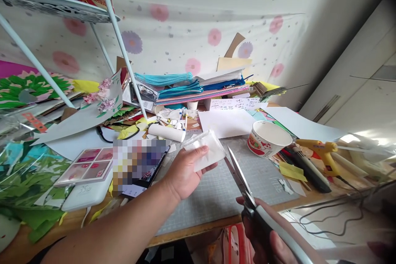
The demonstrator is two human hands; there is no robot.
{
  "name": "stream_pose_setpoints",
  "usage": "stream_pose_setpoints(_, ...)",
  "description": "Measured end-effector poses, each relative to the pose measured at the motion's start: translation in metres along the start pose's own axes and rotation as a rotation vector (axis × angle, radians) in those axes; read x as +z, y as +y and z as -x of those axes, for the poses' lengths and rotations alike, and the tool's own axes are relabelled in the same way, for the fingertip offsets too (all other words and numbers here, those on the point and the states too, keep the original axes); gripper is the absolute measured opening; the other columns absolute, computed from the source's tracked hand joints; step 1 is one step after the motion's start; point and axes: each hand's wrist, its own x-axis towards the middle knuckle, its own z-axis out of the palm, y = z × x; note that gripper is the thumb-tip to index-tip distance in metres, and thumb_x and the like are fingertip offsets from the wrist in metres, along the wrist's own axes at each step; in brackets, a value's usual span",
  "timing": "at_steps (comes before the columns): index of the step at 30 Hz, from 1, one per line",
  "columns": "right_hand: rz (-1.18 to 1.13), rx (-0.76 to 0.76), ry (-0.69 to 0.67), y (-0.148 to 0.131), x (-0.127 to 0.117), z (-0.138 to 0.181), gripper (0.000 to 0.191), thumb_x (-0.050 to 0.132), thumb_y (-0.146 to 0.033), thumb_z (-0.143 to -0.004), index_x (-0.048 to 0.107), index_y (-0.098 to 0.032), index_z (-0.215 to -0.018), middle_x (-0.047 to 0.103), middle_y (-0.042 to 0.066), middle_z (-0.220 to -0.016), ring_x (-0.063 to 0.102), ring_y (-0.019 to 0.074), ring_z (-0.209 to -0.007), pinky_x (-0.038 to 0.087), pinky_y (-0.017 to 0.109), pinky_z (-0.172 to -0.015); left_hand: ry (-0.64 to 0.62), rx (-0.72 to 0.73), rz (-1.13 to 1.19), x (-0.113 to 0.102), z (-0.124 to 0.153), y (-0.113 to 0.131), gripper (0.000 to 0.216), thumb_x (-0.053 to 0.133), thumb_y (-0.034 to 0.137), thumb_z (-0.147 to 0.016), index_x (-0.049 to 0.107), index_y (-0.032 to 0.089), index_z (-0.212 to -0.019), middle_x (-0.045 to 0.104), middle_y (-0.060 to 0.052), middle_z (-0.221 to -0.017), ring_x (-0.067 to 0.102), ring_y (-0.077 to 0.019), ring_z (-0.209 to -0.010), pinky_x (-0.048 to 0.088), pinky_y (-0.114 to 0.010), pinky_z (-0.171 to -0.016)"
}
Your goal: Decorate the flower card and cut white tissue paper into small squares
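My left hand (185,171) is closed on a small white folded piece of paper (208,150), held up over the grey cutting mat (216,189). My right hand (266,235) grips the dark handles of a pair of scissors (239,179). The scissor blades are parted and point up towards the right edge of the paper, just short of it. My thumb lies on the face of the paper.
A printed paper cup (266,138) stands to the right of the mat, a yellow glue gun (321,150) beyond it. A white roll (167,132), a phone (139,165), stacked coloured paper (198,88) and green paper cuttings (27,177) crowd the desk. Cables (334,214) hang at right.
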Motion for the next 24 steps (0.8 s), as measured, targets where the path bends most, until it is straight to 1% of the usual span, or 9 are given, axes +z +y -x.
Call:
stream_pose_setpoints(3, 0.018, 0.004, -0.071, -0.010, -0.006, -0.002, 0.055, 0.048, -0.050, -0.091, 0.046, -0.029, -0.141, 0.071, 0.010, -0.105, 0.068, 0.0268, -0.092, 0.055, 0.036, -0.080, 0.015, 0.002, -0.023, 0.000, 0.000, 0.000, 0.028, 0.069, 0.013, -0.079, 0.068, 0.017, -0.107, 0.074, -0.007, -0.098, 0.069, -0.0199, -0.084, 0.058, -0.030, -0.067)
stream_pose_setpoints(5, 0.045, 0.022, -0.050, -0.015, -0.006, -0.004, 0.058, 0.050, -0.053, -0.090, 0.044, -0.029, -0.142, 0.067, 0.011, -0.116, 0.064, 0.0280, -0.103, 0.051, 0.038, -0.090, 0.033, -0.001, -0.029, 0.001, 0.001, -0.001, 0.025, 0.068, 0.012, -0.079, 0.069, 0.015, -0.104, 0.074, -0.008, -0.095, 0.069, -0.0192, -0.081, 0.058, -0.030, -0.066)
stream_pose_setpoints(6, 0.051, 0.038, -0.030, -0.017, -0.005, -0.006, 0.060, 0.050, -0.055, -0.088, 0.044, -0.028, -0.142, 0.066, 0.011, -0.117, 0.064, 0.0280, -0.104, 0.050, 0.039, -0.091, 0.039, -0.002, -0.028, 0.002, 0.002, -0.001, 0.025, 0.068, 0.011, -0.079, 0.069, 0.014, -0.103, 0.074, -0.008, -0.094, 0.069, -0.0189, -0.080, 0.058, -0.029, -0.066)
stream_pose_setpoints(8, 0.041, 0.080, 0.017, -0.021, 0.001, -0.009, 0.067, 0.050, -0.062, -0.086, 0.046, -0.024, -0.141, 0.067, 0.011, -0.110, 0.066, 0.0271, -0.096, 0.052, 0.038, -0.087, 0.051, 0.002, -0.026, 0.004, 0.003, -0.001, 0.026, 0.067, 0.009, -0.079, 0.068, 0.014, -0.105, 0.074, -0.008, -0.094, 0.069, -0.0188, -0.080, 0.059, -0.029, -0.065)
stream_pose_setpoints(12, 0.024, 0.113, 0.090, -0.031, 0.013, -0.017, 0.077, 0.048, -0.073, -0.080, 0.051, -0.017, -0.133, 0.065, 0.006, -0.083, 0.065, 0.0227, -0.075, 0.053, 0.034, -0.074, 0.069, -0.003, -0.028, 0.005, 0.005, -0.002, 0.031, 0.068, 0.010, -0.080, 0.066, 0.016, -0.111, 0.074, -0.008, -0.096, 0.069, -0.0198, -0.082, 0.059, -0.030, -0.066)
stream_pose_setpoints(17, 0.080, 0.115, 0.104, -0.038, 0.011, -0.020, 0.073, 0.047, -0.071, -0.081, 0.052, -0.020, -0.133, 0.063, 0.006, -0.082, 0.061, 0.0213, -0.072, 0.052, 0.033, -0.071, 0.044, 0.031, 0.013, 0.002, 0.003, -0.001, 0.031, 0.067, 0.011, -0.081, 0.066, 0.017, -0.112, 0.073, -0.007, -0.098, 0.069, -0.0196, -0.085, 0.058, -0.031, -0.069)
stream_pose_setpoints(20, 0.032, 0.078, 0.073, -0.036, 0.010, -0.023, 0.074, 0.048, -0.073, -0.079, 0.054, -0.020, -0.130, 0.060, 0.004, -0.076, 0.059, 0.0210, -0.069, 0.052, 0.036, -0.075, 0.040, 0.069, 0.044, 0.001, 0.001, 0.001, 0.031, 0.067, 0.010, -0.081, 0.066, 0.018, -0.111, 0.073, -0.006, -0.104, 0.069, -0.0190, -0.089, 0.058, -0.031, -0.071)
stream_pose_setpoints(22, 0.012, 0.048, 0.065, -0.036, 0.011, -0.025, 0.075, 0.048, -0.075, -0.077, 0.056, -0.019, -0.127, 0.057, 0.002, -0.072, 0.056, 0.0192, -0.066, 0.051, 0.037, -0.078, 0.041, 0.058, 0.046, 0.001, 0.001, 0.001, 0.030, 0.067, 0.010, -0.080, 0.067, 0.018, -0.109, 0.073, -0.006, -0.102, 0.069, -0.0184, -0.087, 0.058, -0.030, -0.071)
stream_pose_setpoints(24, 0.011, 0.048, 0.078, -0.038, 0.013, -0.026, 0.075, 0.048, -0.075, -0.077, 0.056, -0.019, -0.126, 0.055, 0.001, -0.072, 0.052, 0.0164, -0.062, 0.050, 0.035, -0.076, 0.046, 0.035, 0.043, 0.002, 0.002, 0.001, 0.028, 0.066, 0.009, -0.080, 0.068, 0.017, -0.107, 0.074, -0.006, -0.097, 0.069, -0.0177, -0.084, 0.058, -0.029, -0.069)
